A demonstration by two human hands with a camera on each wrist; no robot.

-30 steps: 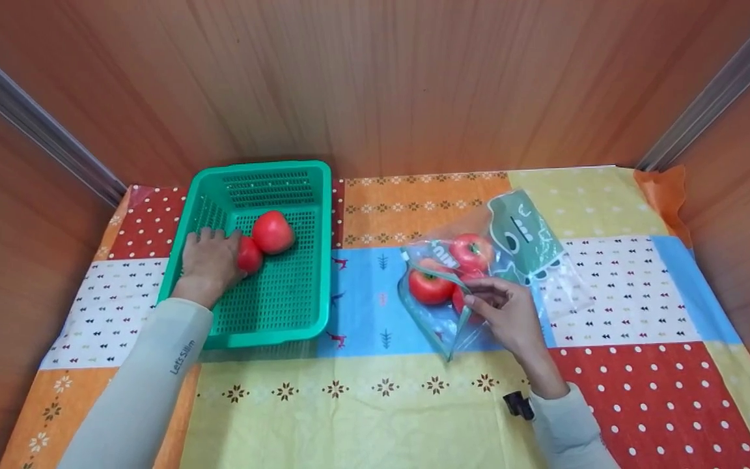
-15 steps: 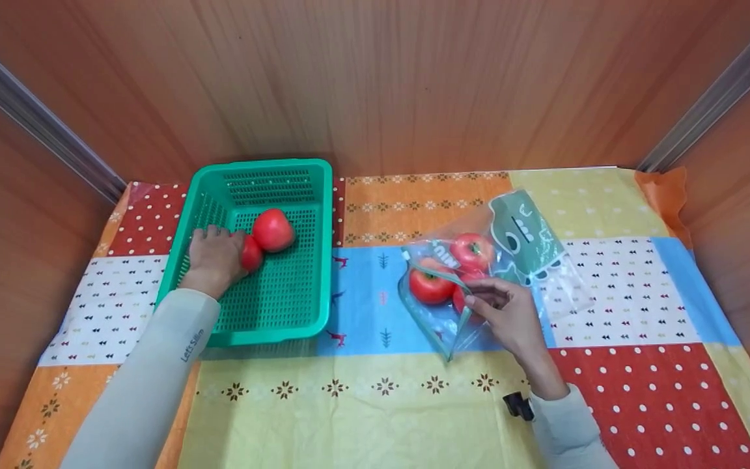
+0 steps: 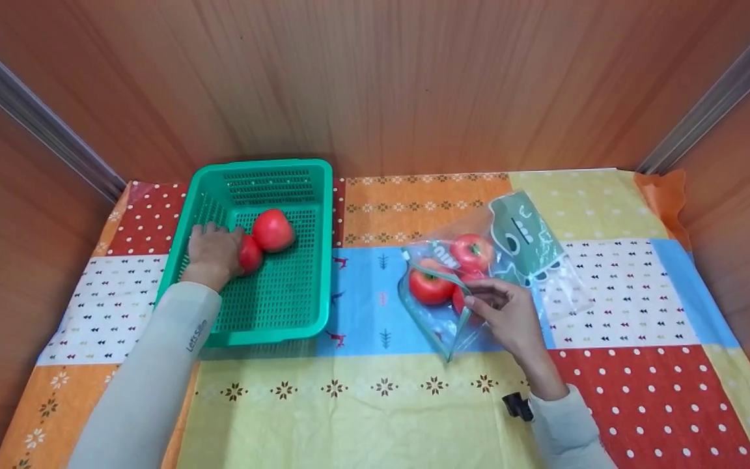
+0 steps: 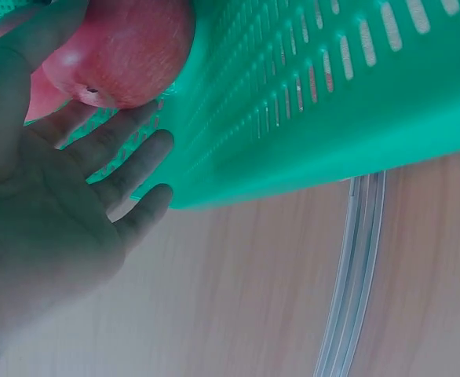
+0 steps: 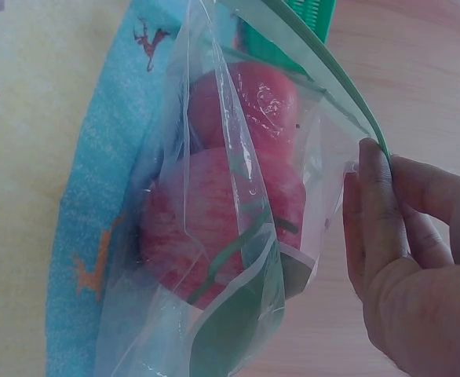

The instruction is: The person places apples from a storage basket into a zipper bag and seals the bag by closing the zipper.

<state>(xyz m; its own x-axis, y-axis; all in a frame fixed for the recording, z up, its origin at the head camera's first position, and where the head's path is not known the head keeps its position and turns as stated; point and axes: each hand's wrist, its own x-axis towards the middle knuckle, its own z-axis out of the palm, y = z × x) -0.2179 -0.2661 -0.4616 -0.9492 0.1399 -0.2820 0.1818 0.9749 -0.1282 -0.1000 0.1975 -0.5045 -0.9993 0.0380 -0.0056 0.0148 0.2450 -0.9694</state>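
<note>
In the head view my left hand [image 3: 214,253] is inside the green basket [image 3: 327,273], right against the nearer of two red apples [image 3: 250,255], partly covering it. The other apple [image 3: 273,230] sits just beyond. In the left wrist view my fingers [image 4: 140,169] are spread and nearly straight, fingertips beside the apples, the thumb passing in front of them. My right hand [image 3: 508,316] pinches the green-edged mouth of a clear zip bag [image 3: 432,329] between thumb and fingers, holding it up. Inside the bag lie several red apples [image 3: 431,286].
A patchwork-print cloth [image 3: 349,417] covers the table. Wood-grain panels [image 3: 414,85] rise at the back and both sides, with metal rails [image 3: 694,104] in the corners. The bag's printed green end [image 3: 528,228] lies flat to the right.
My left hand has shifted slightly to the right and forward, staying against the nearer apple, which has barely moved. My right hand keeps its pinch on the bag's mouth.
</note>
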